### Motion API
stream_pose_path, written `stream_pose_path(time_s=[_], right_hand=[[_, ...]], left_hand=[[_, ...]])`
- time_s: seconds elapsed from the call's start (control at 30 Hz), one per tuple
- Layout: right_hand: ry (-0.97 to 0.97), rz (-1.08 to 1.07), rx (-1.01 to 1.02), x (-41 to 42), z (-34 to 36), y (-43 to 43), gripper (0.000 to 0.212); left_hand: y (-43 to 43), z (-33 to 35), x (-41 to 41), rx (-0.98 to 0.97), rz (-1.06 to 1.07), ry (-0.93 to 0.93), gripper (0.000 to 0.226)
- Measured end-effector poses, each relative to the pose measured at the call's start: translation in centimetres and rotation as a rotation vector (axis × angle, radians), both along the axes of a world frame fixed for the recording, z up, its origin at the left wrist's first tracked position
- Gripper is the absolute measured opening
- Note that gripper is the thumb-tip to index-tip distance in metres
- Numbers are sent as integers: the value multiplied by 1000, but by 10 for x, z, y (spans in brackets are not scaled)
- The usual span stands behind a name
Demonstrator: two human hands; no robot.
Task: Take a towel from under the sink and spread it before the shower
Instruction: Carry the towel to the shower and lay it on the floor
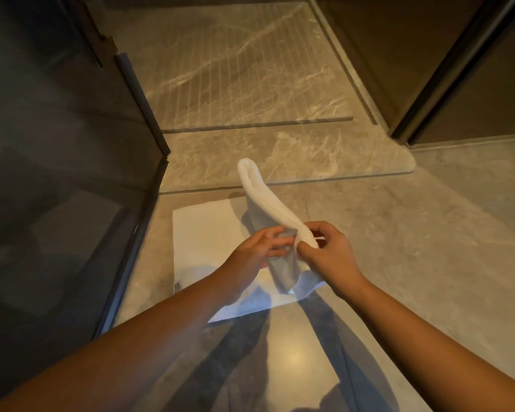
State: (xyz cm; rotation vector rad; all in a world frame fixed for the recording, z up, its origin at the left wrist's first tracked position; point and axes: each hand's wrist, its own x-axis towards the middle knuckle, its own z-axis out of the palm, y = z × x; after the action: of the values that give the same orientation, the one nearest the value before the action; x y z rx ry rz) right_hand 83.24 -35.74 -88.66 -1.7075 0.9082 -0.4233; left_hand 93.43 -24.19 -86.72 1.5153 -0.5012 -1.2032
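Observation:
A white towel (pixel 204 242) lies partly flat on the marble floor in front of the shower step (pixel 295 156). Its right part is lifted and folded into a long curved roll (pixel 262 197) that rises toward the shower. My left hand (pixel 262 248) pinches the raised fold from the left. My right hand (pixel 324 248) grips the same fold from the right, fingers closed on the towel's edge. Both hands meet above the flat part of the towel. The shower floor (pixel 241 69), ribbed marble, lies beyond the step.
A dark glass panel (pixel 66 173) stands along the left, its metal frame (pixel 143 93) close to the towel. A dark door frame (pixel 434 84) rises at the right. Marble floor (pixel 428 233) stretches to the right and toward me, with shadows of my arms.

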Motion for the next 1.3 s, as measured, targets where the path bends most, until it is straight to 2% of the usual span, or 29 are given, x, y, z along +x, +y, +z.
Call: stream_pose_path(time_s=[0.17, 0.2, 0.3, 0.37, 0.43, 0.57, 0.67, 0.87, 1.03, 1.3], right_hand=[[69, -128, -33, -23, -12, -24, 26], [81, -156, -30, -28, -14, -29, 26], [87, -223, -1, -42, -21, -44, 27], [115, -240, -2, -52, -27, -54, 28], [157, -246, 9, -59, -35, -62, 28], [242, -229, 33, -68, -50, -71, 32], [265, -194, 96, -73, -56, -72, 43], [360, -90, 73, -77, -65, -63, 44], [387, -55, 19, -86, -66, -60, 43], [397, -43, 41, -130, -67, -38, 40]], left_hand=[[-14, -17, -4, 64, 8, -133, 17], [-12, -24, -1, 96, 10, -205, 15], [1, -48, 11, 167, -73, -585, 18], [8, -64, 18, 210, -159, -810, 26], [12, -76, 24, 309, -228, -924, 38], [21, -91, 31, 503, -405, -992, 63], [30, -100, 33, 575, -524, -997, 69], [37, -106, 33, 534, -512, -991, 69], [49, -108, 32, 502, -542, -1068, 68], [71, -111, 9, 436, -629, -1154, 65]])
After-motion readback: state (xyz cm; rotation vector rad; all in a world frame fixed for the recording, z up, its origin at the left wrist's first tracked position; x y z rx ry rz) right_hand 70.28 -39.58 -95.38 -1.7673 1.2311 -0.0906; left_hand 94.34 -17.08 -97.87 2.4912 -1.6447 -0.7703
